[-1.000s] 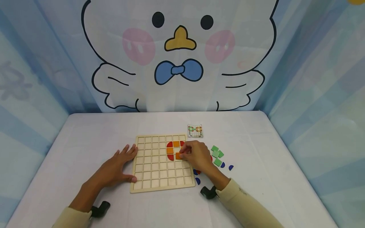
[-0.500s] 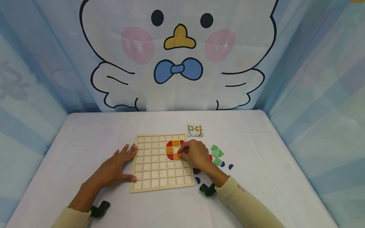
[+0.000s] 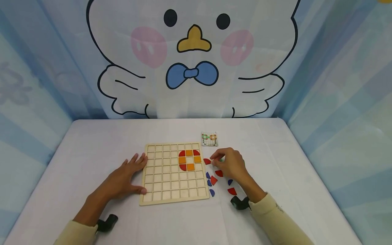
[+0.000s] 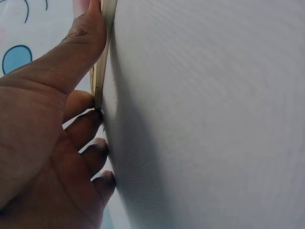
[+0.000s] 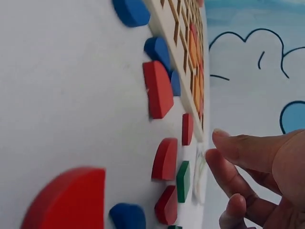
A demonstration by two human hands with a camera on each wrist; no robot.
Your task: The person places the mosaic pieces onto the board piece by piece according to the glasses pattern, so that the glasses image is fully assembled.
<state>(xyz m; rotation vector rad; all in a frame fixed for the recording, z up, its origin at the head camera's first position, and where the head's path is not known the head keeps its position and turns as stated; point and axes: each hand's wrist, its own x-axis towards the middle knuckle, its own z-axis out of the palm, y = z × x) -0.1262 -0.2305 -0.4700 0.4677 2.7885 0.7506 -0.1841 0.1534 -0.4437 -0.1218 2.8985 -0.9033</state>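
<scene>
A wooden grid board (image 3: 166, 202) lies flat on the table. My left hand (image 3: 130, 175) rests at its left edge, fingers spread and thumb touching the frame; the left wrist view shows fingertips against the board's side. On the board, several orange squares (image 3: 190, 167) and red quarter-circle pieces (image 3: 182, 167) form a ring around one bare cell. My right hand (image 3: 231, 165) is just off the board's right side, fingertips beside a loose red quarter-circle piece (image 3: 207, 161). In the right wrist view, thumb and index finger (image 5: 221, 164) are slightly apart with nothing between them.
Right of the board lie more red quarter-circles (image 3: 232, 191) and several blue half-round pieces (image 3: 212, 193). A green piece (image 5: 183, 181) is mostly behind my right hand in the head view. Behind the board's far right corner lies a small pattern card (image 3: 209, 139).
My right hand has let go of the front orange square, now seated in the grid, and moved right to the loose pieces. My left hand stays at the board's edge.
</scene>
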